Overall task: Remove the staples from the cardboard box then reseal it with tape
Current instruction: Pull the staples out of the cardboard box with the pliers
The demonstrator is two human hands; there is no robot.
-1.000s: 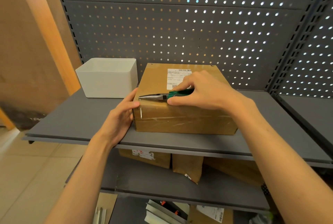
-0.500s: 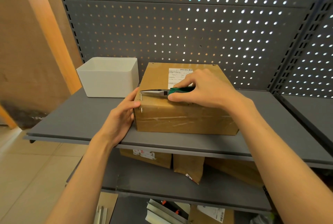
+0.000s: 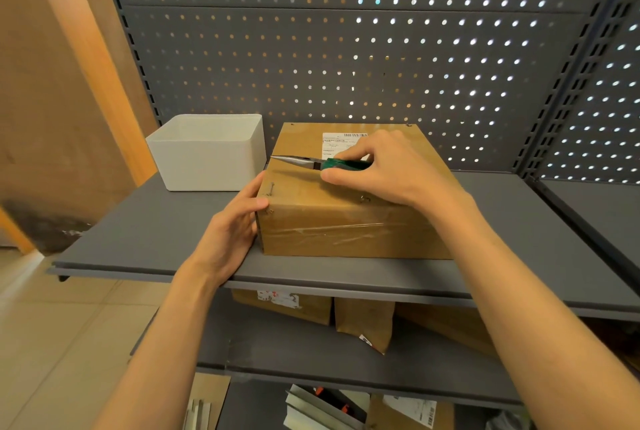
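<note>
Brown cardboard box (image 3: 346, 225) sits on the grey metal shelf (image 3: 145, 232), toward its middle, back edge near the perforated back panel (image 3: 346, 49). Clear tape (image 3: 346, 230) runs across the box front, wrinkled. White shipping label (image 3: 337, 142) on the top face, partly covered by the right hand (image 3: 384, 166). Right hand is curled round the green handles of the needle-nose pliers (image 3: 311, 162), thumb underneath, fingers over the top; pliers lie roughly level above the box lid, tip pointing left toward the lid's left edge, jaws closed or nearly so, can't tell if they hold anything. Left hand (image 3: 230, 232) is pressed flat against the box's left side at the near corner, fingers straight, thumb along the top edge. One staple (image 3: 271, 188) visible on the lid just beside the left thumb, another (image 3: 364, 199) near the front edge under the right hand, small ones at the back corners. White plastic bin (image 3: 207, 152) stands left of the box, close but not touching as far as I can see. Lower shelf (image 3: 277, 346) holds more cardboard boxes (image 3: 304, 308) and a brown paper bag (image 3: 363, 325). Wooden panel (image 3: 52, 83) on the left, tile floor (image 3: 52, 343) below.
</note>
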